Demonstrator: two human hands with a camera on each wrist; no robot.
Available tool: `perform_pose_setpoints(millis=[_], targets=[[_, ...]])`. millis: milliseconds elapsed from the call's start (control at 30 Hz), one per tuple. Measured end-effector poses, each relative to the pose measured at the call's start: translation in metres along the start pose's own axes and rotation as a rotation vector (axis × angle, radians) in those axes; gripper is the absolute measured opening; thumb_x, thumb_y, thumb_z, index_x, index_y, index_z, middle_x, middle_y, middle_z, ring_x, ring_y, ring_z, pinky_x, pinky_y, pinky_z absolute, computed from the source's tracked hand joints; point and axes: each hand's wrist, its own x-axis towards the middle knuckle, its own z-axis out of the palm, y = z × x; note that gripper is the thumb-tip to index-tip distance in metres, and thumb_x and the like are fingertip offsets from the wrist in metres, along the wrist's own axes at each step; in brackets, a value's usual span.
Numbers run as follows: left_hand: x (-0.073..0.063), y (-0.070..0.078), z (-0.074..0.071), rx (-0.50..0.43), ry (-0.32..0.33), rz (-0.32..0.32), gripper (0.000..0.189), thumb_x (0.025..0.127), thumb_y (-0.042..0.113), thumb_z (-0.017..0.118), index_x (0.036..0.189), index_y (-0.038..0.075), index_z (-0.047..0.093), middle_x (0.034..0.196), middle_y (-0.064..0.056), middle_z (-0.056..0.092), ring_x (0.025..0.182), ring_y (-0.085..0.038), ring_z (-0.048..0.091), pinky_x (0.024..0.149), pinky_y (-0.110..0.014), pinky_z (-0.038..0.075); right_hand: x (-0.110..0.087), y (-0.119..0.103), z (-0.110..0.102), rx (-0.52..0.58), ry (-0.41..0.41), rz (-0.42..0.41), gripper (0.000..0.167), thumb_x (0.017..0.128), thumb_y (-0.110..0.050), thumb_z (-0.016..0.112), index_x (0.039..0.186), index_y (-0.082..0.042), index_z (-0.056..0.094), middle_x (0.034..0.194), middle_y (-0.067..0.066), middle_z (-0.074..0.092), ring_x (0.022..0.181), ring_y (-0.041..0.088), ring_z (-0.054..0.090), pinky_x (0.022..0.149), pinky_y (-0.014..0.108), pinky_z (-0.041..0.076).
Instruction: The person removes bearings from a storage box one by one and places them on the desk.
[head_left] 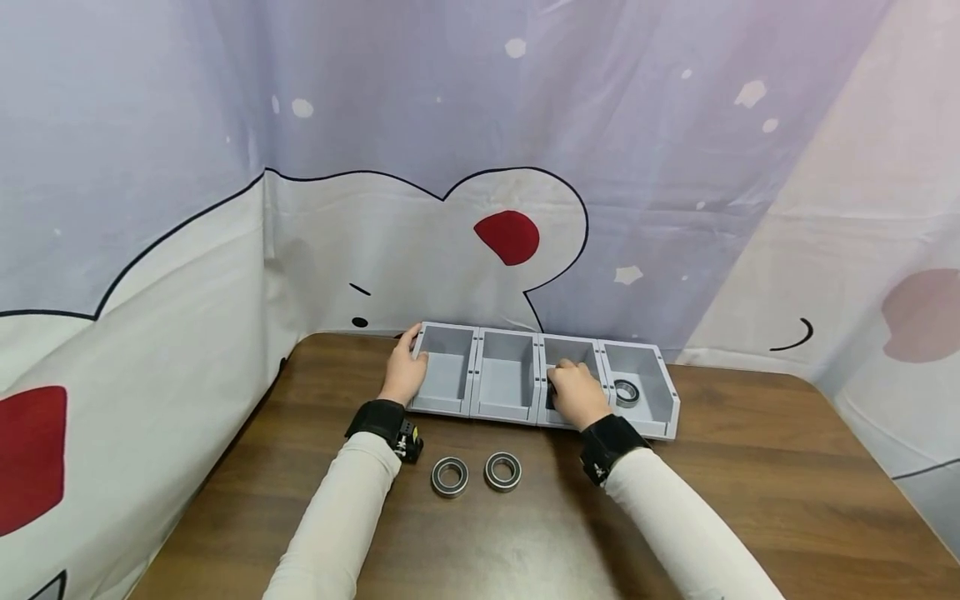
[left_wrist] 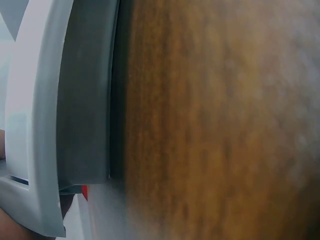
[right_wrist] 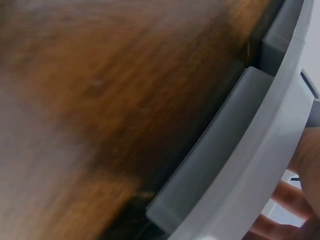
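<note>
A row of joined grey storage bins [head_left: 506,412] stands at the back of the table. My left hand [head_left: 402,372] grips the leftmost bin's side wall, its thumb over the rim. My right hand [head_left: 579,395] reaches down into the third bin from the left, fingers curled at a dark bearing [head_left: 552,395] that is mostly hidden by the hand. In the right wrist view, fingers [right_wrist: 290,200] show behind the bin's front lip [right_wrist: 245,155]. Another ball bearing [head_left: 626,393] lies in the rightmost bin.
Two more ball bearings, one on the left [head_left: 450,477] and one on the right [head_left: 502,472], lie flat on the wooden table [head_left: 525,550] in front of the bins, between the forearms. A printed curtain [head_left: 390,250] hangs right behind the table's back edge.
</note>
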Motion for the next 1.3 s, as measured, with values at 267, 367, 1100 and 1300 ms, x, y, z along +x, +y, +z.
perform_pose_setpoints(millis=[267, 367, 1100, 1300], targets=[[-0.004, 0.004, 0.000, -0.014, 0.000, -0.028, 0.058, 0.101, -0.002, 0.049, 0.156, 0.007, 0.036, 0.152, -0.028, 0.040, 0.138, -0.041, 0.042, 0.108, -0.054, 0.039, -0.014, -0.003, -0.021, 0.068, 0.141, -0.027, 0.030, 0.077, -0.001, 0.082, 0.104, -0.005, 0.071, 0.106, 0.016, 0.061, 0.092, 0.040, 0.055, 0.072, 0.051, 0.054], [-0.005, 0.005, 0.001, -0.007, -0.003, -0.031, 0.057, 0.101, -0.002, 0.049, 0.156, 0.007, 0.036, 0.152, -0.029, 0.041, 0.137, -0.042, 0.044, 0.107, -0.054, 0.040, -0.023, -0.006, -0.031, 0.080, 0.187, -0.042, 0.030, 0.074, -0.003, 0.084, 0.100, -0.006, 0.070, 0.105, 0.014, 0.060, 0.092, 0.037, 0.054, 0.067, 0.048, 0.054], [-0.007, 0.005, 0.001, -0.021, 0.005, -0.016, 0.057, 0.100, -0.003, 0.050, 0.155, 0.005, 0.036, 0.150, -0.029, 0.043, 0.136, -0.042, 0.044, 0.108, -0.055, 0.039, -0.098, -0.052, -0.034, 0.079, 0.111, -0.197, 0.042, 0.063, -0.014, 0.095, 0.087, -0.015, 0.062, 0.090, -0.002, 0.051, 0.081, 0.021, 0.049, 0.062, 0.032, 0.047], [-0.009, 0.006, 0.001, -0.027, 0.009, -0.014, 0.057, 0.100, -0.004, 0.050, 0.155, 0.005, 0.036, 0.150, -0.029, 0.043, 0.136, -0.043, 0.044, 0.107, -0.055, 0.039, -0.108, -0.061, -0.027, 0.045, 0.032, -0.230, 0.045, 0.063, -0.017, 0.095, 0.084, -0.016, 0.056, 0.093, -0.001, 0.050, 0.084, 0.021, 0.050, 0.052, 0.029, 0.046]])
